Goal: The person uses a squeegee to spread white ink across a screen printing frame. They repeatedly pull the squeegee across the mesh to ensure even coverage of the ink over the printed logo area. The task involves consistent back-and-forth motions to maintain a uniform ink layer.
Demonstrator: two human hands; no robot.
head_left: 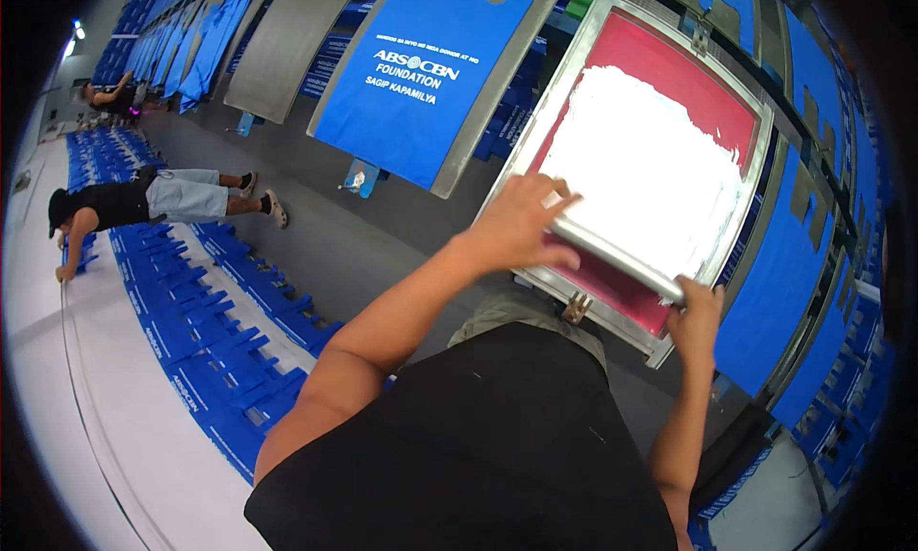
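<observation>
A metal-framed printing screen [650,49] with red mesh lies before me, its middle thickly covered with white ink [641,159]. A long squeegee bar [622,259] crosses the near part of the mesh, with bare red below it. My left hand [526,221] grips the bar's left end, thumb beneath it. My right hand [696,317] has its fingers closed on the right end. A small metal clamp [577,308] sits on the screen's near edge, just above my dark shirt.
Blue fabric pieces on metal boards [430,82] flank the screen [765,302]. At left, a person in a black top [115,203] bends at a long white table [86,360] with rows of blue pieces [191,341]; another person [110,95] works farther back.
</observation>
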